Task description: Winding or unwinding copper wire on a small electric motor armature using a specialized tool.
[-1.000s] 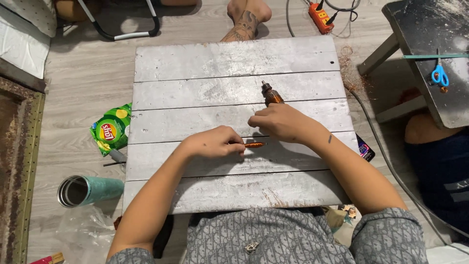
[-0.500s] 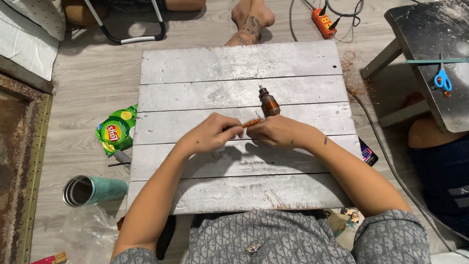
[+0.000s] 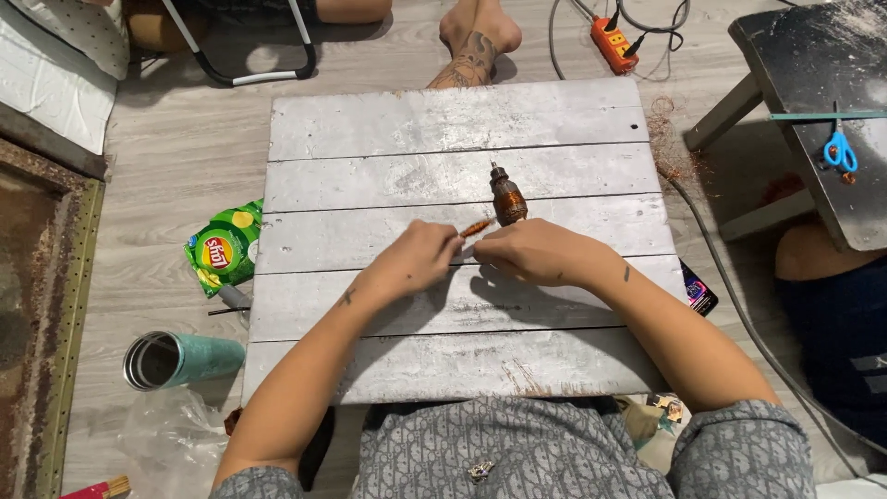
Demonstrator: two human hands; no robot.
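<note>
Mid-board (image 3: 388, 120), left hand (image 3: 416, 261) pinching orange stick (image 3: 477, 227), right hand (image 3: 536, 251) gripping drill (image 3: 507, 198) — bare planks around.

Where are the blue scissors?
In the head view, the blue scissors lie far right on the dark stool, next to a thin green strip, away from both hands.

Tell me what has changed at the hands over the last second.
The left hand moved right and up the grey plank board to meet the right hand. The small orange piece, which lay flat between them, now sits pinched at the left fingertips, tilted up toward the brown drill chuck. The right hand is still on the chuck tool; the teal tumbler and green snack bag have not moved.
</note>
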